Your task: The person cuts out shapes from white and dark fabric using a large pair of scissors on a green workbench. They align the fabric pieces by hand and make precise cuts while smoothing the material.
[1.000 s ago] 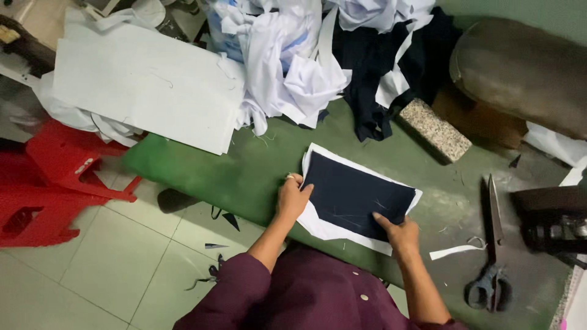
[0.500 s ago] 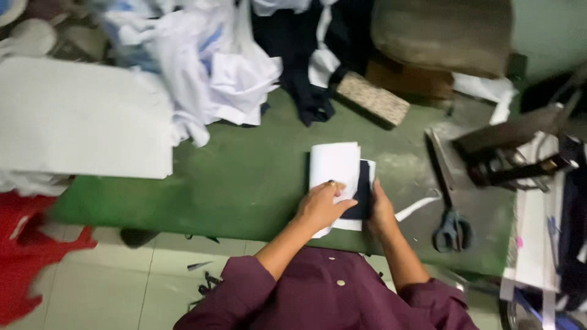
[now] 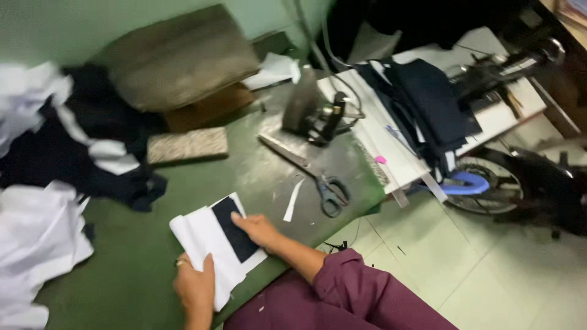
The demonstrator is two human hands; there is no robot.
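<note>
A green table fills most of the view, seen from above. Heaps of white cloth and dark cloth are piled on its left side. A brown cushion is propped at the far edge against the wall, with a speckled block lying just in front of it. To the right, a white sewing table is loaded with dark fabric, and a motorbike is parked beside it on the tiled floor. An iron stands at the far right corner of the green table. Scissors are laid near the table's right edge, and a thin white strip lies just beside them.

At the near edge of the table, a folded white piece is found with a dark patch lying on top of it. The left hand is closed on the near edge of the white piece, thumb on top, a ring seen on one finger. The right hand is laid flat, fingers extended, pressing on the dark patch and the white piece beneath. Maroon sleeves are worn.
</note>
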